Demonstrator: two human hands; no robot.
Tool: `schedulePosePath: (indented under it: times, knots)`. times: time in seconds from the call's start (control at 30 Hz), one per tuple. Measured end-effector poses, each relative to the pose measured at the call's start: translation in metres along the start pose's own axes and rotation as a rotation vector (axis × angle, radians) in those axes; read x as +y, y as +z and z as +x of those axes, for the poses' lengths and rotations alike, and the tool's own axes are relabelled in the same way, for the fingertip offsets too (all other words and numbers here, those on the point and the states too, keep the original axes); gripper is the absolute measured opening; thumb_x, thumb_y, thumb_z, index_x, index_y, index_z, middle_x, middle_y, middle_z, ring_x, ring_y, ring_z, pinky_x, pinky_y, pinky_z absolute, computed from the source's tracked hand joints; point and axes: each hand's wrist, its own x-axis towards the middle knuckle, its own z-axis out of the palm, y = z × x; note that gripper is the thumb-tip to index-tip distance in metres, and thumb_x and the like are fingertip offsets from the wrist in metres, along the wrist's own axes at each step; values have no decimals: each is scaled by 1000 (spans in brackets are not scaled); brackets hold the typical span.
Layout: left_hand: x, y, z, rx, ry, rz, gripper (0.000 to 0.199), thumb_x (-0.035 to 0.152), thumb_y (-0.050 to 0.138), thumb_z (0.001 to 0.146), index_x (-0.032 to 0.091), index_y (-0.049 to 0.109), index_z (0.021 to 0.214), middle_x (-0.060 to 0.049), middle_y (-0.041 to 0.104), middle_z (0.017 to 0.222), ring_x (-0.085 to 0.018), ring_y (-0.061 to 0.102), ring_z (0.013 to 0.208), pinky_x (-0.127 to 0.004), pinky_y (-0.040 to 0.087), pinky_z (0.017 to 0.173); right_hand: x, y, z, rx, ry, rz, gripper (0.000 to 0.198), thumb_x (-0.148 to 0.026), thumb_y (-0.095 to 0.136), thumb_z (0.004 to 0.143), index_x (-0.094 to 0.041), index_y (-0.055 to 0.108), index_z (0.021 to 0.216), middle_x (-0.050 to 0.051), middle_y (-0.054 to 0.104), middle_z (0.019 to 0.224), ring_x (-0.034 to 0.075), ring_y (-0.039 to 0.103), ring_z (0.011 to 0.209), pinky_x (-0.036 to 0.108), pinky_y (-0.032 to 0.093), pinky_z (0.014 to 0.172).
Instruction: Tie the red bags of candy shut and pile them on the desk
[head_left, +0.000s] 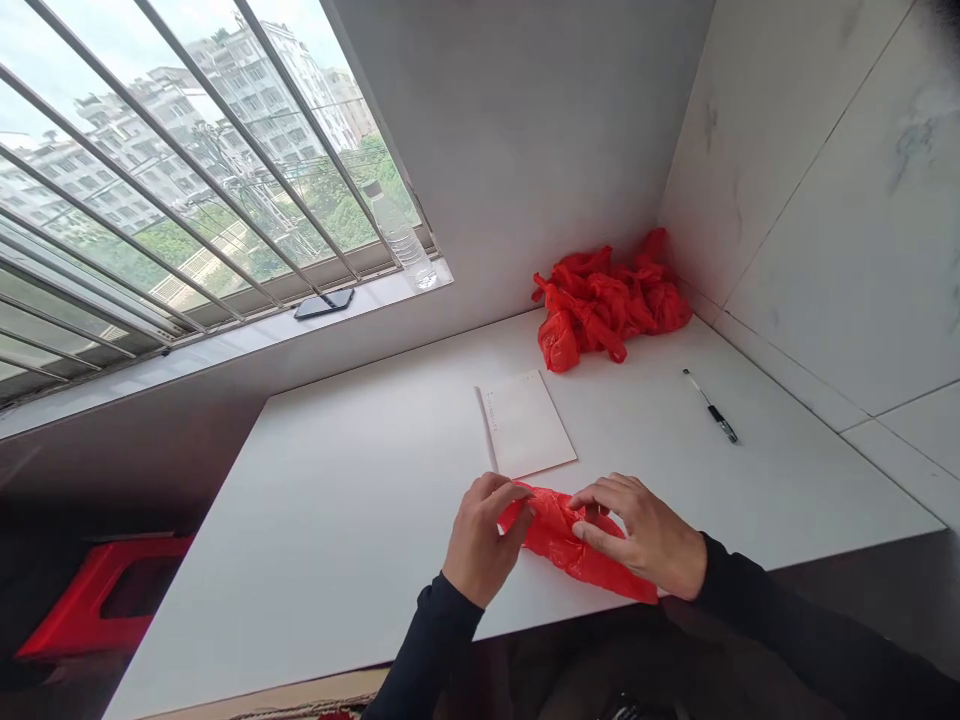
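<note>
A red plastic bag [559,535], crumpled into a long strip, lies at the front edge of the white table [360,500]. At the bag's left end, the thumb and index finger of my left hand [487,530] close on the thin plastic. My right hand [637,530] is curled over the bag's right half, with its thumb and index finger around a fold; the exact contact is hard to see. Just beyond the bag lies a pale notebook [529,425].
A heap of red plastic bags [607,300] sits in the far corner against the walls. At right lies a black-capped pen [711,405]. The barred window's sill holds a phone [324,304] and a clear bottle [405,245]. A red object [75,610] stands below the table's left side.
</note>
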Motion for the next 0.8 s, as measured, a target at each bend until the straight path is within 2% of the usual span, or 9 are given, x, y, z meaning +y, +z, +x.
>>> schedulePosePath:
  times: [0.1,0.2,0.3,0.4,0.5,0.57,0.63,0.73,0.8]
  knots:
    - [-9,-8,-1,63,-41,-62,22,32,53,97,23,73,94,-7,67,99,-21,64,91,-37,53,83,2,-10,-4,-12,39,32,17,-32,51,99,-24,63,89,1,65,82,20,58,79,40,46,78]
    - [-21,-20,-6,176,-125,-107,30,37,48,101,20,72,99,-8,69,95,-21,66,87,-37,55,80,5,-27,-10,65,112,37,19,-34,47,100,-24,58,88,3,64,88,22,57,86,38,46,75]
    - [-22,-25,-11,268,-160,-133,33,36,48,100,20,63,124,-12,68,120,-24,65,106,-43,55,90,6,-40,-15,137,231,136,19,-39,46,101,-26,57,94,2,65,98,23,59,98,40,46,86]
    - [-8,-22,-11,241,-45,-96,57,24,64,88,29,51,143,-8,57,139,-25,55,125,-44,48,104,1,-43,-16,140,241,252,20,-44,48,102,-27,57,97,0,65,100,22,60,102,41,44,96]
    - [6,-19,-7,225,50,-42,43,13,61,83,31,69,121,-5,60,119,-22,58,113,-39,51,96,1,-43,-17,175,221,273,20,-47,51,101,-28,58,103,0,65,103,22,61,104,41,44,99]
    - [9,-22,-7,298,17,-36,30,14,56,89,29,74,107,-6,57,108,-20,58,103,-35,52,88,5,-47,-19,258,244,263,22,-48,53,100,-30,58,112,2,66,111,24,61,109,43,46,99]
    - [9,-28,-11,365,-36,-24,26,20,55,94,28,74,110,-6,54,100,-19,57,93,-33,52,79,4,-52,-24,406,270,198,29,-46,56,98,-31,56,122,4,64,119,27,60,113,47,47,98]
    - [15,-35,-22,314,-119,-95,25,30,54,98,28,72,116,-4,60,93,-17,57,79,-29,49,68,-17,-54,-27,628,111,29,32,-35,59,96,-32,54,128,6,62,122,29,58,116,49,48,99]
    - [24,-36,-29,226,-151,-219,25,34,53,99,26,70,115,-4,66,96,-17,61,79,-30,50,70,-38,-47,-22,555,-176,-29,33,-21,54,98,-32,53,129,6,63,118,27,59,114,45,50,96]
